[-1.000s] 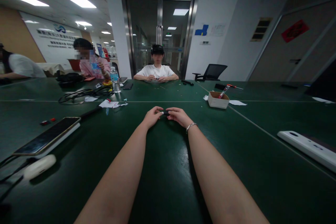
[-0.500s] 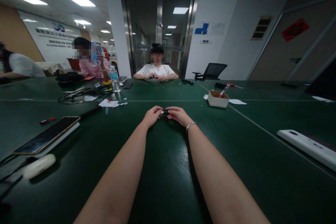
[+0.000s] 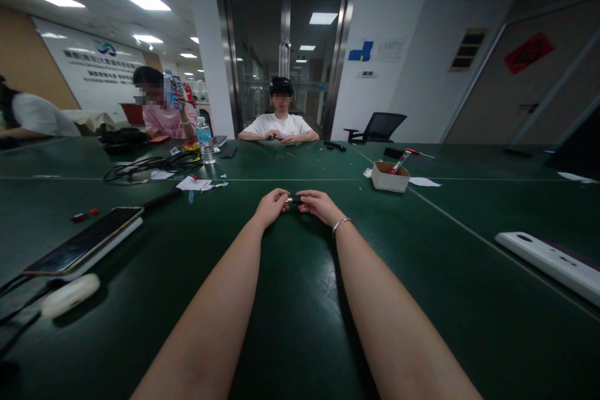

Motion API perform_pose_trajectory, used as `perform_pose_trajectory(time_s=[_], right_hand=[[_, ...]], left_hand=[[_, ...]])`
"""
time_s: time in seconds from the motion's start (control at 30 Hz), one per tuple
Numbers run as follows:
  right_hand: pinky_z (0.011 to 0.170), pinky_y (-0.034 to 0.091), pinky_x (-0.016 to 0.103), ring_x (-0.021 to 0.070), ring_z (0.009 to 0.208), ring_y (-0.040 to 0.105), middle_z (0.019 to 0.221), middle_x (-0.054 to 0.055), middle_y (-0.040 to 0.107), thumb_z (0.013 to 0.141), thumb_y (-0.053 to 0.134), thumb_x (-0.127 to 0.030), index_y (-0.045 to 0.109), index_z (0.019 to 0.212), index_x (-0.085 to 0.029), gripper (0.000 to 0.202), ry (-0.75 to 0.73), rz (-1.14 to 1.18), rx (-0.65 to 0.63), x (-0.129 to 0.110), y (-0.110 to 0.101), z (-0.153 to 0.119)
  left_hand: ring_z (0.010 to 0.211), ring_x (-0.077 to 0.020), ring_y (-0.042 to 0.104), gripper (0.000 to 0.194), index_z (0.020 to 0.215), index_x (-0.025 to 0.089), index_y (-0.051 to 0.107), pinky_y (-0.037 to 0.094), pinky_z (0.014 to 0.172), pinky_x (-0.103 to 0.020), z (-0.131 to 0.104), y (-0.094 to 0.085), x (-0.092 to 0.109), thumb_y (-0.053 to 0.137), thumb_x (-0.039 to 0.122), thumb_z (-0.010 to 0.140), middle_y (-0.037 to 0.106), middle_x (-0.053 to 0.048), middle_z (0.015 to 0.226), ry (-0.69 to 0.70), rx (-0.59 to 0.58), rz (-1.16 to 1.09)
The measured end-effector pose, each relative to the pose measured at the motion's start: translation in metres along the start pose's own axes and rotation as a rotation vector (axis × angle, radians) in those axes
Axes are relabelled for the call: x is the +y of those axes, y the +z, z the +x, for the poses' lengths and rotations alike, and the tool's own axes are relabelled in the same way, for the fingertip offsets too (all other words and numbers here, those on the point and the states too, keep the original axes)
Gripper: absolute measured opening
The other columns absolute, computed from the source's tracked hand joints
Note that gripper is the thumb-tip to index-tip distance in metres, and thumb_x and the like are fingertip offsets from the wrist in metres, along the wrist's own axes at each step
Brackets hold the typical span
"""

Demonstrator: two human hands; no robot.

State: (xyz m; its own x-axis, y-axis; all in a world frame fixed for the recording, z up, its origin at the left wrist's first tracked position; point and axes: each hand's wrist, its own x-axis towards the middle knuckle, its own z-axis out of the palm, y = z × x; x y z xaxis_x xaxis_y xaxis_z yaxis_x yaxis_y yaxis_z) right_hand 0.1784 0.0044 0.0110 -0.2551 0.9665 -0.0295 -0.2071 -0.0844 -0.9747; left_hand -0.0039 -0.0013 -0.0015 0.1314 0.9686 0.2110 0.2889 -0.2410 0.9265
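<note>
The green desk (image 3: 300, 300) filled most of the lower view, and a person (image 3: 279, 128) in a white top sat at its far side. Right of centre stood a box (image 3: 390, 182), pale outside, brownish inside and open at the top. To the left, well apart from it, a clear bottle (image 3: 205, 145) with a blue label stood upright; how much it held could not be made out.

Between these two, nearer the camera, were the hands. The left hand (image 3: 273, 207) pinched one end of a small piece, and the right hand (image 3: 319, 206) gripped the other.

A slim stick (image 3: 400, 162), partly red, leaned in the box with its upper end above the rim.

Smallest was the piece (image 3: 295, 200) itself — dark, narrow and set crosswise, with a silvery bit at its left end. The fingers hid much of it — whether it touched the desk was unclear.
</note>
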Motion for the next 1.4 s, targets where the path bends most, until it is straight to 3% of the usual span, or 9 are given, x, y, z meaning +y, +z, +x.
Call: perform_pose_trajectory(time_s=[0.17,0.3,0.53,0.8,1.0,1.17,1.4], right_hand=[[0.056,0.058,0.017,0.0090,0.055,0.067,0.073,0.006,0.070,0.083,0.058,0.003,0.069,0.093,-0.009,0.019,-0.003,0.007,-0.002,0.000,0.000,0.000],[0.056,0.058,0.017,0.0089,0.054,0.066,0.073,0.006,0.070,0.082,0.057,0.003,0.068,0.092,-0.009,0.019,-0.003,0.017,0.003,0.000,0.000,0.000],[0.055,0.057,0.016,0.0087,0.053,0.066,0.073,0.006,0.070,0.083,0.057,0.003,0.068,0.092,-0.009,0.019,-0.006,0.018,-0.002,-0.001,0.001,-0.002],[0.056,0.058,0.017,0.0092,0.056,0.067,0.073,0.007,0.070,0.084,0.056,0.002,0.067,0.094,-0.008,0.019,-0.004,0.014,-0.002,-0.001,0.001,-0.002],[0.057,0.058,0.018,0.0101,0.057,0.067,0.073,0.008,0.070,0.084,0.059,-0.001,0.068,0.093,-0.008,0.015,-0.012,0.010,0.001,-0.001,0.000,-0.001],[0.057,0.059,0.019,0.0103,0.057,0.067,0.073,0.007,0.070,0.084,0.057,0.002,0.068,0.092,-0.009,0.018,-0.019,0.025,0.012,0.001,0.000,0.000],[0.056,0.059,0.019,0.0096,0.054,0.066,0.073,0.005,0.069,0.082,0.055,0.006,0.067,0.092,-0.010,0.022,-0.072,0.070,0.047,0.003,-0.001,0.001]], left_hand=[[0.065,-0.0115,0.058,0.027,0.105,0.018,0.062,0.045,0.062,-0.024,-0.001,-0.001,0.001,0.056,0.027,0.080,0.065,-0.002,0.074,0.012,-0.005,0.009],[0.064,-0.0122,0.059,0.027,0.104,0.018,0.063,0.045,0.061,-0.025,0.002,0.000,-0.005,0.054,0.032,0.082,0.064,-0.002,0.072,0.010,-0.010,0.002],[0.064,-0.0113,0.058,0.029,0.103,0.019,0.062,0.046,0.063,-0.026,0.003,0.000,-0.008,0.062,0.024,0.075,0.063,-0.002,0.083,0.065,0.064,0.022],[0.066,-0.0119,0.059,0.017,0.092,0.021,0.061,0.045,0.062,-0.024,-0.001,-0.002,-0.001,0.057,0.032,0.079,0.062,0.001,0.075,0.038,0.041,0.017],[0.074,-0.0149,0.062,0.023,0.091,0.018,0.064,0.047,0.071,-0.028,0.000,-0.004,-0.003,0.068,0.027,0.070,0.068,-0.003,0.078,0.037,0.055,0.009],[0.073,-0.0152,0.064,0.019,0.087,0.015,0.066,0.049,0.076,-0.031,0.002,-0.004,-0.003,0.067,0.029,0.074,0.071,-0.007,0.080,-0.011,0.029,-0.099],[0.067,-0.0140,0.062,0.027,0.084,0.013,0.069,0.046,0.068,-0.027,0.006,-0.009,-0.004,0.061,0.038,0.080,0.071,-0.007,0.075,-0.051,0.103,-0.027]])
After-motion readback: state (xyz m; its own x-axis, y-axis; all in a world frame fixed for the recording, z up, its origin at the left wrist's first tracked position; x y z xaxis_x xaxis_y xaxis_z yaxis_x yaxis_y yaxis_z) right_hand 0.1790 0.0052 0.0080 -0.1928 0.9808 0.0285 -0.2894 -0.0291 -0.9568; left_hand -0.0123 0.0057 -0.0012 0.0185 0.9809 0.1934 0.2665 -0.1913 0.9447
